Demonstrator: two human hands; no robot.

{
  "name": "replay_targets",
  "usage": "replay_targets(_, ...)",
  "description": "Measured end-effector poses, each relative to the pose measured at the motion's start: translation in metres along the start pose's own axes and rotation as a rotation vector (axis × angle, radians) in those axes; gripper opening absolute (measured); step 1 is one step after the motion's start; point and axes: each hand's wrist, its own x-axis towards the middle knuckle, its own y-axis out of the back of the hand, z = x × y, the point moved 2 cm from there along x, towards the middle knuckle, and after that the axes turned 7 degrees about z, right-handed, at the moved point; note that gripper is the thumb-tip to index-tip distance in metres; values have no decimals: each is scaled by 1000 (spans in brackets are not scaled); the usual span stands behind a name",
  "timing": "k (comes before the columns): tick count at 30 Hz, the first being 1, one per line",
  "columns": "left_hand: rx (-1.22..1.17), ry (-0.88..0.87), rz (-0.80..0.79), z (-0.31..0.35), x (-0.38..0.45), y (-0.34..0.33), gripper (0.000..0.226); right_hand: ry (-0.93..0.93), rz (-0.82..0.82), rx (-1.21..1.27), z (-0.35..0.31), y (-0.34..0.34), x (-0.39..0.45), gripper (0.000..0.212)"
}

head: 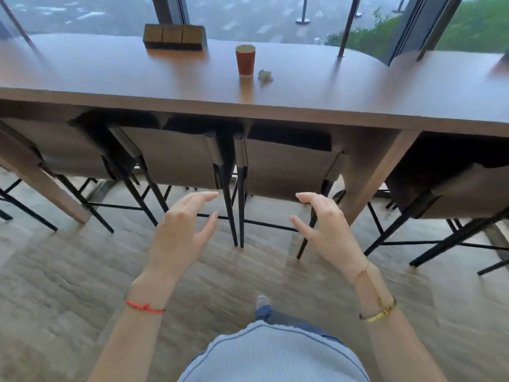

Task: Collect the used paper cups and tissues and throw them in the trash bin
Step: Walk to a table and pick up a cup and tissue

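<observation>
Neither grip holds anything: the left hand [181,230] and the right hand [325,227] are both raised in front of the body, palms turned toward each other, fingers spread wide and loosely bent, with only floor and chair legs behind them. Both are well short of the counter edge.

The task's things sit on the long brown wooden counter [137,75] by the window: an upright red ribbed paper cup with a pale rim [245,60], and just beside it, to its right and apart from it, a small crumpled whitish tissue [265,75]. No trash bin shows anywhere in view.

Risks, as I judge them:
- Two tan chairs with black metal legs [176,158] are tucked under the counter between the person and the cup, so the reach must go over their backs; leaning in could knock a chair or shorten the reach
- The cup stands tall on a narrow base; a sideways brush from fingers could tip it, and whether any liquid is left inside cannot be told from here
- The tissue is light and small; a hasty pinch may push it along the smooth top rather than lift it
- A dark-based wooden block holder [175,37] stands farther back left, well apart from the cup, and looks unlikely to interfere
</observation>
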Motion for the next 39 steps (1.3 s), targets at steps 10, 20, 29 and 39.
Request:
replay_targets(10,2,29,93,-21,170,-47,35,85,-9,4,21,-6,206,46)
replay_targets(20,11,19,79,-66,325,-91,44,43,41,-13,49,-46,341,43)
replay_targets(29,-8,-21,47,-111,472,-138,72,-10,147,-33,44,-78,471,44)
replay_targets(39,-140,11,-86,-116,549,-188,109,-114,97,-59,54,-116,543,50)
